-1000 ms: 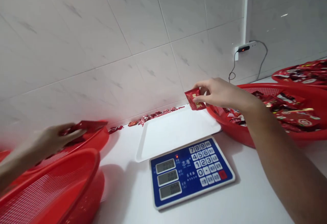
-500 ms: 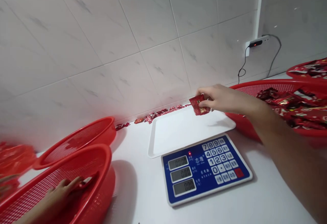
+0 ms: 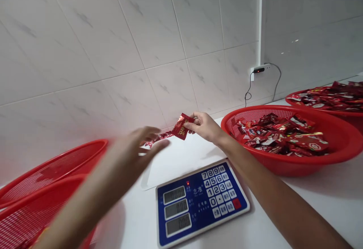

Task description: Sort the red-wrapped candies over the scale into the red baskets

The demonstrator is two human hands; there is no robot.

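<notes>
My right hand point(image 3: 205, 126) pinches a small red packet point(image 3: 181, 127) with gold print by its right side, above the white weighing tray point(image 3: 181, 156). My left hand point(image 3: 135, 147), smeared by motion, reaches in from the left. Its thumb and fingers are spread toward the packet but do not touch it, and nothing shows between them. Under both hands stands a digital scale point(image 3: 195, 218) with a blue keypad panel and three small displays. Part of the tray's left side is hidden by my left hand.
A red plastic basket point(image 3: 340, 143) of red packets stands at right, with another full basket point(image 3: 289, 99) behind it. Two more red baskets, one behind point(image 3: 56, 162) and one nearer point(image 3: 36, 203), are at left. Loose red packets point(image 3: 163, 137) lie along the tiled wall. A cable point(image 3: 249, 86) hangs from the socket.
My left hand has come up out of the near left basket toward the packet. My right hand still holds the packet above the tray. The view has swung to the right.
</notes>
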